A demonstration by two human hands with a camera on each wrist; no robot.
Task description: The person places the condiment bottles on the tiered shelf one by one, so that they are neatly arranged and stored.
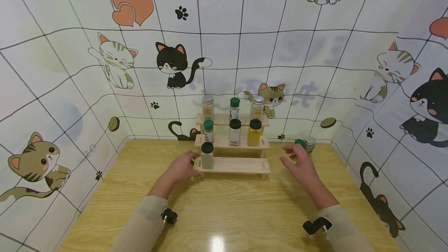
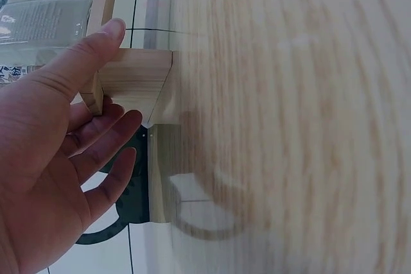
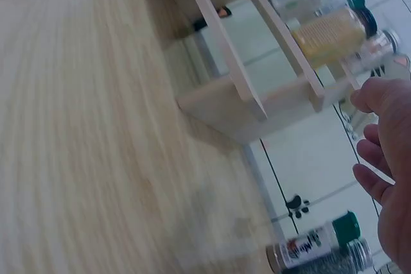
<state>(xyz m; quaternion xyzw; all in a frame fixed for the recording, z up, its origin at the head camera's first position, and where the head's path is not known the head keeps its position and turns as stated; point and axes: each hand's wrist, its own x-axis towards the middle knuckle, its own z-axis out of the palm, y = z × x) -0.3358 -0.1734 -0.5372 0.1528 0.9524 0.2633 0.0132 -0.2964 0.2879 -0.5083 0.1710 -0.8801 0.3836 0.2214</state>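
- sleeves of pale fabric cover both forearms at the near edge of the wooden worktop (image 1: pixel 224 213), each with a small black camera mount at the wrist
- left hand (image 1: pixel 182 168) rests on the worktop at the left end of the stepped wooden rack (image 1: pixel 232 165); its fingers (image 2: pixel 106 142) are straight and slightly apart, the thumb lying against the end block of the lowest step, holding nothing
- right hand (image 1: pixel 299 162) hovers above the worktop, to the right of the rack and apart from it; its fingers (image 3: pixel 372 155) are loosely bent and apart, with nothing between them
- black-capped jar (image 1: pixel 207 155) with pale greenish contents stands upright at the left end of the lowest step, just beside the left hand
- middle step carries three upright jars: a green-capped one (image 1: pixel 208 130) at the left, a black-capped one with grey contents (image 1: pixel 235 132) in the middle, a black-capped one with yellow contents (image 1: pixel 254 132) at the right
- top step carries a silver-capped jar (image 1: pixel 208 106), a green-capped jar (image 1: pixel 234 108) and another silver-capped jar (image 1: pixel 257 107)
- two more jars (image 1: pixel 305 144) sit on the worktop just beyond the right hand, one green-capped, one silver-capped; in the right wrist view they lie on their sides
- walls behind and at both sides are tiled white with cartoon cats, paw prints and hearts
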